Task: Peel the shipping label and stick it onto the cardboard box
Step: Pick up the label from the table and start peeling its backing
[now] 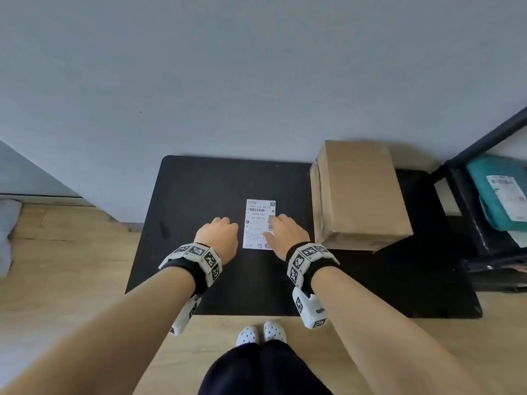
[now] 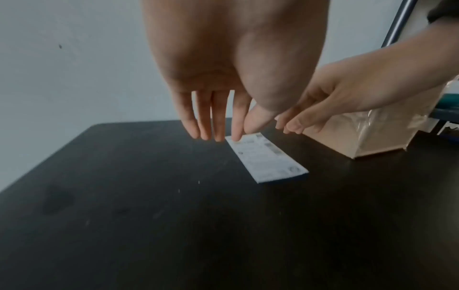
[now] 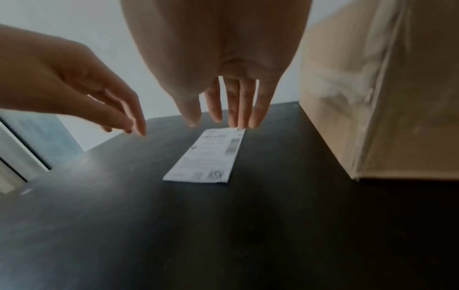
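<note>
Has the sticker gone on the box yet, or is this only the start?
Only the start. The shipping label lies flat on the black table, unpeeled. Both the left hand and right hand hang open above it. Peeling and sticking onto the cardboard box remain.

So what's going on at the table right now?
A person is reaching with both hands for the label, which lies flat on the black table. The left hand hovers at its left edge and the right hand is over its right side, fingers straight, neither gripping it yet. The box stands to the right, bare on the faces in view. Peeling hasn't started.
</note>
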A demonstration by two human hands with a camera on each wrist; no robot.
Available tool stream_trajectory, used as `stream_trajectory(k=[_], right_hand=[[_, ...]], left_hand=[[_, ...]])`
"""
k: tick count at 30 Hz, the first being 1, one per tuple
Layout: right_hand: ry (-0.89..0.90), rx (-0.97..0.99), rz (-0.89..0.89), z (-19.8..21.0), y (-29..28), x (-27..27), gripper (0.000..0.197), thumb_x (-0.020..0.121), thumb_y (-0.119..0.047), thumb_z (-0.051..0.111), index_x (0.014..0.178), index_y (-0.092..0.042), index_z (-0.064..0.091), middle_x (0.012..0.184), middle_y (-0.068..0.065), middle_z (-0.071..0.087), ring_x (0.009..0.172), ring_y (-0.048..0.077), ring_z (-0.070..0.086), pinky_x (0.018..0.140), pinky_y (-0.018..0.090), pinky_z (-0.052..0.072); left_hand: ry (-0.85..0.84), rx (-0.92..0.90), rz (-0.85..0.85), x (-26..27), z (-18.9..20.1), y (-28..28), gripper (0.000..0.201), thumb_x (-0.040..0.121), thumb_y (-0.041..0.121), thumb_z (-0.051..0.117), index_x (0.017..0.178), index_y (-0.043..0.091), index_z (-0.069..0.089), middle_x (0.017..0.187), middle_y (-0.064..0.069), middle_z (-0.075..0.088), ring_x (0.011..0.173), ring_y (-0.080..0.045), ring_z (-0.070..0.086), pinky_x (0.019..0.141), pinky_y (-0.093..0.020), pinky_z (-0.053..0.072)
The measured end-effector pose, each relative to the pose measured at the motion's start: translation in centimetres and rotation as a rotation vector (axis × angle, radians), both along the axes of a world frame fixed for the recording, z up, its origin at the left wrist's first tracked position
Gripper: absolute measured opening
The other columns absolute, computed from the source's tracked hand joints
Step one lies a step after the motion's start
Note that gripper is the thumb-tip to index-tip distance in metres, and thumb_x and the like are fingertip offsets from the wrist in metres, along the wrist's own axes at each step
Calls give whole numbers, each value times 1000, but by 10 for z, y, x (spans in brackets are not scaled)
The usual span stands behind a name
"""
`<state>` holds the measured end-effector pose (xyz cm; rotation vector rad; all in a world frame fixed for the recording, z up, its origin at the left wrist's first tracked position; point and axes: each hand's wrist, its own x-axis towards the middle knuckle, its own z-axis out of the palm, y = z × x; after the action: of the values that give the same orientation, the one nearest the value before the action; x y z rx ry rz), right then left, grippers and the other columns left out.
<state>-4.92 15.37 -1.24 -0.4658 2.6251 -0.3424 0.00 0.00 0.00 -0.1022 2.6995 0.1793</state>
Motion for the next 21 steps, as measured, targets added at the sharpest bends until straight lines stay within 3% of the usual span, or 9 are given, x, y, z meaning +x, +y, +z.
stream_trajectory(k=[4,7,11,21], right_hand=[[-52,-10,-44,-22,5,1,35,95,-28,48,127,-12,50,128,6,50,113,21,53,85,35,51],[-66,-55,-94,-33,6,3,37,94,-26,51,129,-13,48,135,3,45,117,18,51,89,35,53],[-42,-94,-133,-39,6,4,41,93,-24,54,131,-13,47,138,3,44,122,17,49,94,36,51],[-45,-90,-142,-36,14,-11,45,86,-16,64,128,-14,47,137,2,46,122,19,50,90,36,52]], left_hand=[[-31,20,2,8,-27,-3,31,95,19,39,119,12,57,127,-5,54,118,-25,50,91,-37,47],[-45,61,-44,14,-40,-4,47,97,26,39,144,18,37,155,-5,28,140,-24,32,109,-37,35],[-68,56,-103,20,-51,-2,60,99,36,34,153,26,10,162,0,1,150,-21,5,121,-41,13],[-80,35,-287,41,-59,-8,60,100,37,29,152,28,2,162,9,-1,150,-18,-1,122,-43,2]])
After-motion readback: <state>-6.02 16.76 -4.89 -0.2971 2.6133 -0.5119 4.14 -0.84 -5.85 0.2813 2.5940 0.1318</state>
